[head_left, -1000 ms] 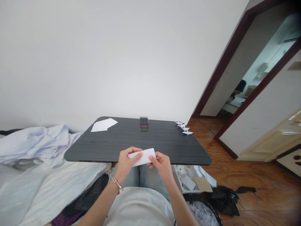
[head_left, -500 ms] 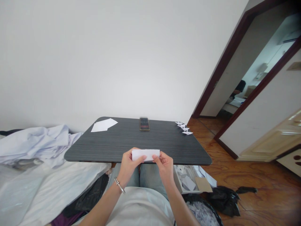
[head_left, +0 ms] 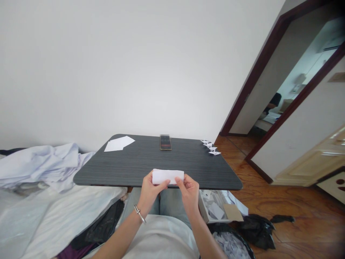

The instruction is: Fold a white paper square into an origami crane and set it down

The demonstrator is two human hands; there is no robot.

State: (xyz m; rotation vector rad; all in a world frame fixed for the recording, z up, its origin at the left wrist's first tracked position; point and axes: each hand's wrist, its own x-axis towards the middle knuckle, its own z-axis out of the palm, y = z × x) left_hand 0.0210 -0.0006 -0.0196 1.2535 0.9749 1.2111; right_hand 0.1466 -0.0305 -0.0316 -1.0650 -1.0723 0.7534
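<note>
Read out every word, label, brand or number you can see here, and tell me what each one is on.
Nothing here can be read.
The phone on the dark table is blurred, so nothing on it is legible.
The white paper strip between the left hand and right hand shows no marks.
The tan wall plate shows nothing legible.

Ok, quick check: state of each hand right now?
Left hand: closed, pinching the left end of a white paper strip.
Right hand: closed, pinching the strip's right end.
</note>
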